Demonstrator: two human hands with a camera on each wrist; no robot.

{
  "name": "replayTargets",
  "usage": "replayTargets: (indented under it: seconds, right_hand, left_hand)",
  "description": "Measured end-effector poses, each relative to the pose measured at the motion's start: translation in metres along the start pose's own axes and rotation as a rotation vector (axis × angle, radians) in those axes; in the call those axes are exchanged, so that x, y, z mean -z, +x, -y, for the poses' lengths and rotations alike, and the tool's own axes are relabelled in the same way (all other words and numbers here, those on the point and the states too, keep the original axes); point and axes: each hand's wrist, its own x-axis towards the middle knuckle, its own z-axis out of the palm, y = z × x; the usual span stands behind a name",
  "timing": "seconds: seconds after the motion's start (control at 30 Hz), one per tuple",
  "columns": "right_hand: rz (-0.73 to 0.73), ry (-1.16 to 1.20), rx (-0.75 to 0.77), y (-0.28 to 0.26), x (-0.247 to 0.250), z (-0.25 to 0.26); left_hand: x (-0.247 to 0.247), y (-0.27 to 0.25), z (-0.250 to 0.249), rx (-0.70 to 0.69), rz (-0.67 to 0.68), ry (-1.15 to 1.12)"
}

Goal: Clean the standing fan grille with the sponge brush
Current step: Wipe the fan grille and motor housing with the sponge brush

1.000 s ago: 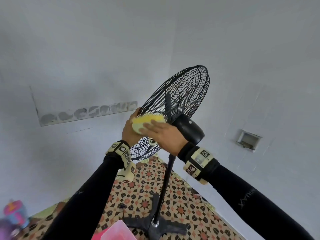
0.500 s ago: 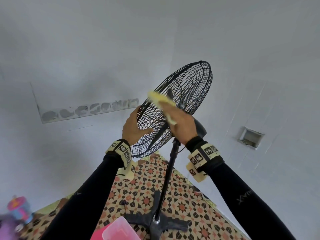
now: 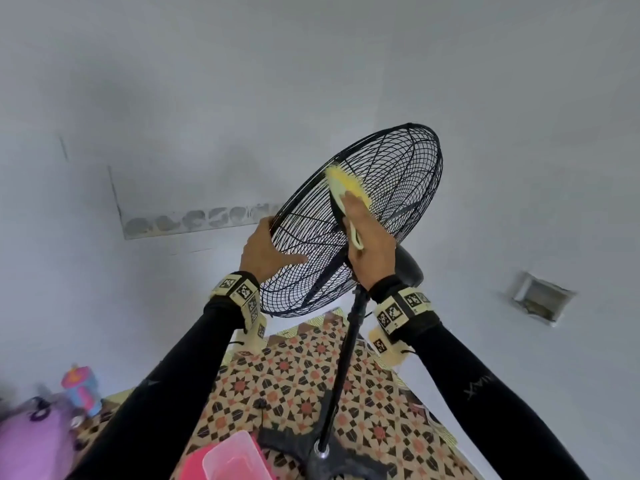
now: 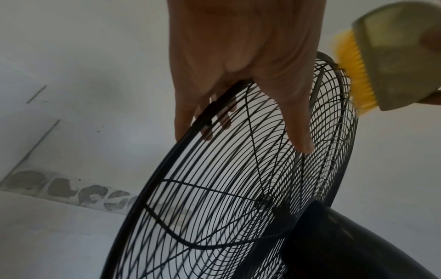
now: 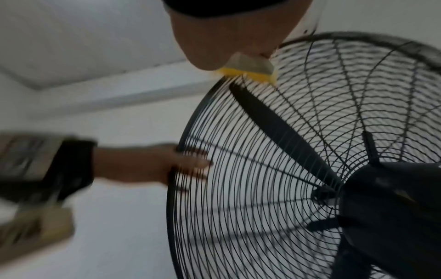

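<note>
A black standing fan with a round wire grille [image 3: 388, 188] stands in front of me, its rear side toward me. My left hand [image 3: 265, 252] grips the grille's left rim [image 4: 210, 111], thumb on the back wires and fingers wrapped round the front. My right hand [image 3: 369, 237] holds a sponge brush [image 3: 346, 188] with yellow bristles [image 4: 355, 75] and a pale back. The bristles press on the rear grille near its upper left rim [image 5: 250, 75]. The black motor housing [image 3: 408, 268] sits just below my right wrist.
The fan's black pole [image 3: 346, 362] runs down to a cross base [image 3: 294, 441] on a patterned floor mat [image 3: 287, 375]. A pink plastic tub [image 3: 232, 459] lies near the base. A purple bag [image 3: 31, 441] and a colourful cup [image 3: 81, 386] sit at lower left. Grey walls surround.
My right hand has swept the brush up the rear grille from beside the motor to the upper left rim. My left hand has kept its hold on the left rim.
</note>
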Motion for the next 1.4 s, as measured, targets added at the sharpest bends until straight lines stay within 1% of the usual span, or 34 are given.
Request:
replayTargets:
  seconds: [0.03,0.1,0.13,0.17,0.2,0.3,0.33,0.37,0.4,0.47,0.5,0.53,0.57,0.6,0.67,0.7,0.73,0.77,0.8,0.9,0.93,0.97,1.0,1.03,1.07,1.1,1.13,1.17,1.2,1.27,1.3,1.33,1.37,1.4]
  right_hand:
    - [0.119,-0.033,0.069,-0.005,-0.005,0.000]
    - [0.406,-0.040,0.279,-0.028,-0.019,0.004]
    - [0.494,-0.028,0.362,-0.037,-0.023,0.006]
    - [0.505,-0.007,0.402,-0.039,-0.022,0.006]
    - [0.437,0.020,0.396,-0.034,-0.018,0.007]
    - [0.082,0.094,0.128,0.002,0.004,0.005]
    - [0.041,0.077,0.068,0.009,0.007,0.002]
    - [0.051,0.027,0.065,0.012,0.007,0.001]
    - [0.105,-0.024,0.123,0.009,0.004,0.003]
    - [0.323,-0.036,0.313,-0.006,-0.005,0.009]
    - [0.434,0.007,0.374,-0.011,-0.006,0.013]
    - [0.499,0.062,0.399,-0.012,-0.002,0.014]
    - [0.465,0.117,0.408,-0.010,0.003,0.014]
    - [0.366,0.154,0.374,-0.005,0.008,0.012]
    - [0.102,0.226,0.213,0.003,0.018,-0.004]
    - [0.006,0.232,0.122,0.004,0.019,-0.015]
    - [-0.041,0.225,0.065,0.004,0.018,-0.024]
    - [-0.034,0.214,0.065,0.001,0.016,-0.029]
    - [0.020,0.202,0.131,-0.004,0.010,-0.032]
    - [0.397,0.255,0.443,-0.029,-0.008,-0.037]
    - [0.465,0.282,0.493,-0.032,-0.009,-0.042]
    - [0.445,0.310,0.510,-0.032,-0.008,-0.048]
    - [0.347,0.318,0.483,-0.031,-0.005,-0.053]
    - [0.196,0.324,0.416,-0.026,-0.003,-0.059]
    - [0.037,0.347,0.310,-0.021,0.002,-0.064]
    - [-0.082,0.373,0.201,-0.017,0.003,-0.068]
    - [-0.141,0.380,0.139,-0.013,0.002,-0.071]
    - [-0.124,0.365,0.130,-0.012,0.001,-0.071]
    - [-0.032,0.327,0.186,-0.015,-0.004,-0.071]
    - [0.271,0.255,0.416,-0.031,-0.014,-0.069]
    - [0.386,0.237,0.514,-0.038,-0.018,-0.071]
    - [0.434,0.243,0.570,-0.039,-0.017,-0.075]
    - [0.395,0.252,0.591,-0.036,-0.015,-0.078]
    - [0.305,0.246,0.552,-0.031,-0.011,-0.079]
  left_hand:
    - [-0.002,0.000,-0.002,0.011,-0.023,0.008]
    - [-0.005,0.002,-0.002,-0.002,-0.045,0.039]
    - [-0.006,0.003,-0.003,-0.009,-0.047,0.069]
    - [-0.006,0.002,-0.004,-0.008,-0.052,0.086]
    - [-0.006,0.000,-0.004,0.003,-0.058,0.087]
    - [-0.008,-0.008,-0.007,0.022,-0.100,0.054]
    - [-0.010,-0.010,-0.008,0.030,-0.114,0.059]
    - [-0.012,-0.012,-0.011,0.045,-0.125,0.063]
    - [-0.014,-0.013,-0.013,0.070,-0.137,0.065]
    - [-0.016,-0.012,-0.016,0.107,-0.139,0.086]
    - [-0.017,-0.012,-0.018,0.128,-0.117,0.123]
    - [-0.017,-0.012,-0.018,0.138,-0.095,0.151]
    - [-0.015,-0.012,-0.017,0.133,-0.086,0.189]
    - [-0.014,-0.013,-0.016,0.137,-0.089,0.179]
    - [-0.014,-0.017,-0.017,0.139,-0.141,0.124]
    - [-0.015,-0.018,-0.017,0.138,-0.158,0.105]
    - [-0.016,-0.020,-0.018,0.135,-0.168,0.104]
    - [-0.017,-0.020,-0.020,0.140,-0.163,0.102]
    - [-0.017,-0.020,-0.021,0.148,-0.160,0.098]
    - [-0.014,-0.019,-0.026,0.169,-0.140,0.107]
    - [-0.013,-0.018,-0.025,0.151,-0.135,0.118]
    - [-0.011,-0.020,-0.025,0.146,-0.124,0.115]
    - [-0.011,-0.021,-0.024,0.152,-0.120,0.109]
    - [-0.010,-0.021,-0.024,0.160,-0.124,0.106]
    - [-0.011,-0.022,-0.022,0.168,-0.128,0.099]
    - [-0.013,-0.023,-0.021,0.173,-0.129,0.090]
    - [-0.014,-0.022,-0.021,0.171,-0.136,0.089]
    - [-0.014,-0.022,-0.021,0.173,-0.135,0.090]
    - [-0.014,-0.022,-0.022,0.174,-0.131,0.088]
    - [-0.013,-0.022,-0.023,0.168,-0.137,0.095]
    - [-0.012,-0.023,-0.025,0.157,-0.140,0.101]
    - [-0.012,-0.023,-0.024,0.148,-0.142,0.101]
    - [-0.013,-0.024,-0.023,0.147,-0.139,0.098]
    - [-0.013,-0.024,-0.022,0.150,-0.137,0.099]
